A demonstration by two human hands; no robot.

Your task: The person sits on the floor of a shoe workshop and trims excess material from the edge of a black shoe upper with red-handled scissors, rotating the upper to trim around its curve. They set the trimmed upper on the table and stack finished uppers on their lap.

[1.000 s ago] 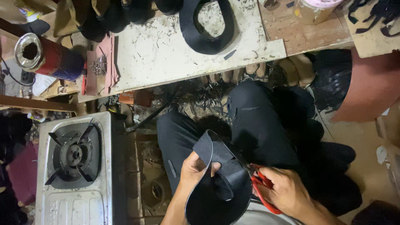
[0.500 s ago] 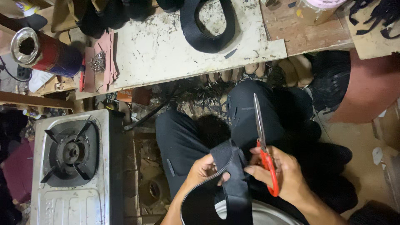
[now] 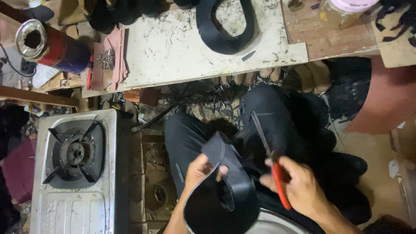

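left hand [image 3: 200, 170] gripping black leather piece [image 3: 225, 182] over lap | right hand [image 3: 299, 188] clasping red-handled scissors [image 3: 271, 162], blades beside its edge | trimming underway, scraps litter floor; similar cut piece [image 3: 225, 26] on bench [image 3: 173, 47]

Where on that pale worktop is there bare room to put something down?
The pale worktop is bare between the heap of small metal pieces and the black curved piece. Its far left is crowded by a red can; the lap is filled by both hands.

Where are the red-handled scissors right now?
The red-handled scissors are in the right hand, low in the head view, blades pointing up over the lap, just right of the black leather piece.
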